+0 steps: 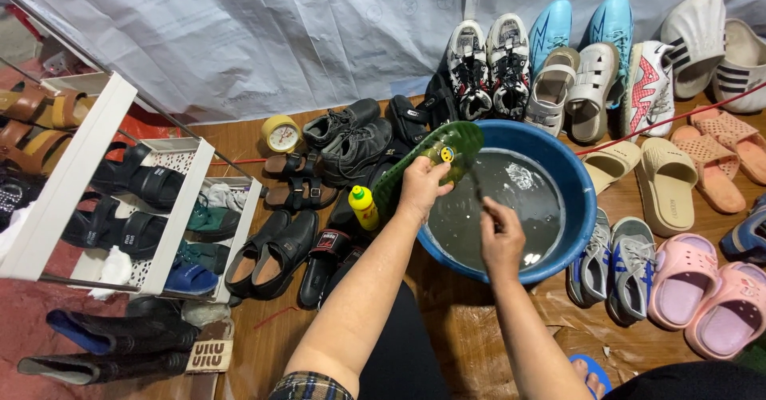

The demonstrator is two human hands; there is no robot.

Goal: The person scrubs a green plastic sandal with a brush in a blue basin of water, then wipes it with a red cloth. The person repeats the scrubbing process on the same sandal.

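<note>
Left hand (418, 186) closed around green sandal (427, 161), grip tight on its middle, sole turned up and toe end tilted out over rim of blue basin (576, 200). Sandal held above left edge of basin, heel end hanging outside it toward the floor. Right hand (501, 240) curled shut on thin dark tool (479, 193), likely a brush handle, exact kind not made out; hand hovering over the murky water inside basin. Yellow bottle with green cap (363, 207) standing on wooden floor just beside basin's left side, below the sandal. Black leather shoes (351, 141) behind bottle, small round clock (281, 134) near them. Rows of sneakers, slides and pink clogs (706, 292) ringed around basin's far and right sides. White shoe rack (171, 208) well apart at left, loaded with dark sandals. Grey tarp hung along back.
</note>
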